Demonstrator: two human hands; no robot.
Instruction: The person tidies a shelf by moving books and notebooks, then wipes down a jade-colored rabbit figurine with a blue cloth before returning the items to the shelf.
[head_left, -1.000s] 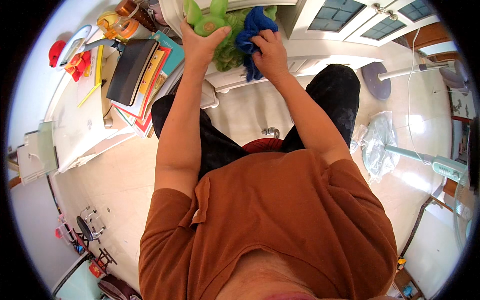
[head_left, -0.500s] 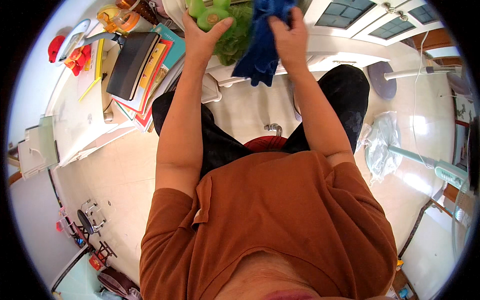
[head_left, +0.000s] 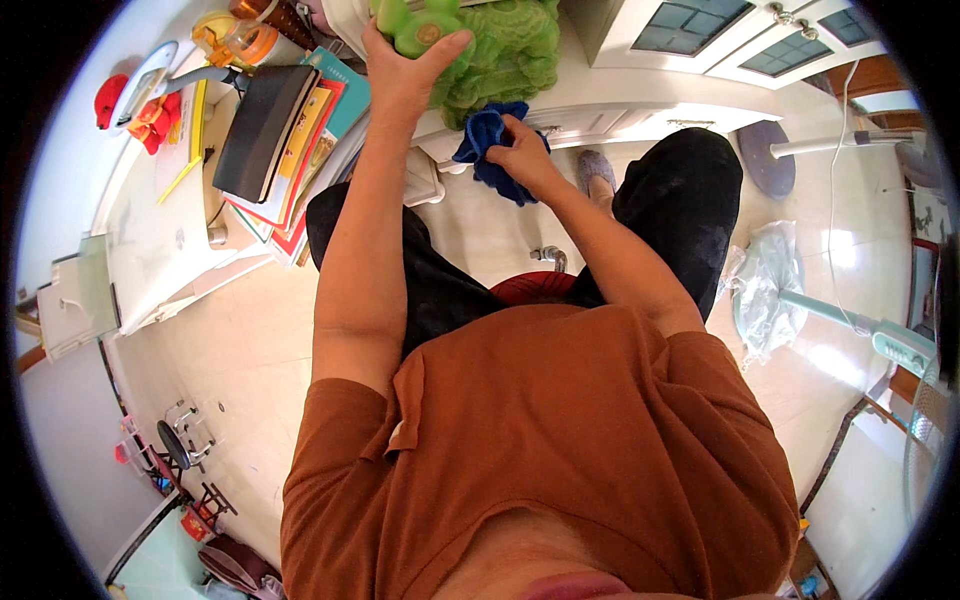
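Note:
A translucent green carved ornament point(head_left: 505, 55), looking like jade or resin, stands at the top of the view and is partly cut off by its edge. My left hand point(head_left: 408, 75) grips the left side of the ornament, thumb over a rounded knob. Below the ornament's lower edge, my right hand point(head_left: 522, 158) pinches a crumpled dark blue cloth point(head_left: 490, 140). The cloth is bunched around the fingertips, close to the ornament's base; whether they touch I cannot tell.
White cabinets with drawers point(head_left: 620, 125) run along the front. To the left, a stack of books and folders point(head_left: 265, 130) lies on a white desk point(head_left: 160, 250) beside a lamp point(head_left: 150, 85). A pale green fan point(head_left: 840, 315) and a plastic bag point(head_left: 770, 290) are at the right.
My right hand has come down and slightly left with the blue cloth, which was hanging spread out and is now bunched. More of the ornament shows. My left hand keeps its grip.

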